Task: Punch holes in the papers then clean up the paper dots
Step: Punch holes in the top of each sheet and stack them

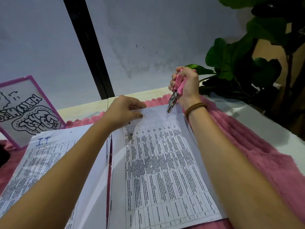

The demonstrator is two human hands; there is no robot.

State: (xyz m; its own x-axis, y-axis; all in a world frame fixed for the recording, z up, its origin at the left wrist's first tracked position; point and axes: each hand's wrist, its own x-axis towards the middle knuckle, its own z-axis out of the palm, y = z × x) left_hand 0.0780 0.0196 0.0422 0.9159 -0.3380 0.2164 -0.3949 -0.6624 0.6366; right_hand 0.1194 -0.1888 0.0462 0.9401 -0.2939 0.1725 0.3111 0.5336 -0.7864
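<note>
A stack of printed table sheets [165, 166] lies on a pink fuzzy cloth [250, 146]. My left hand [123, 111] pinches the stack's far edge near its left corner. My right hand [185, 83] grips a pink-handled hole punch [175, 91], held upright. Its metal jaws sit over the far edge of the top sheet, near the right corner. A tiny white paper dot [151, 166] lies on the sheet's middle. A second stack of sheets marked "I.T" [49, 162] lies to the left, partly under my left forearm.
A purple-framed sign [24, 111] with black lettering leans against the wall at the far left. A large-leaved green plant [247, 55] stands at the far right. The white table [272, 123] shows beyond the cloth on the right, and a black vertical post [92, 52] runs up the wall.
</note>
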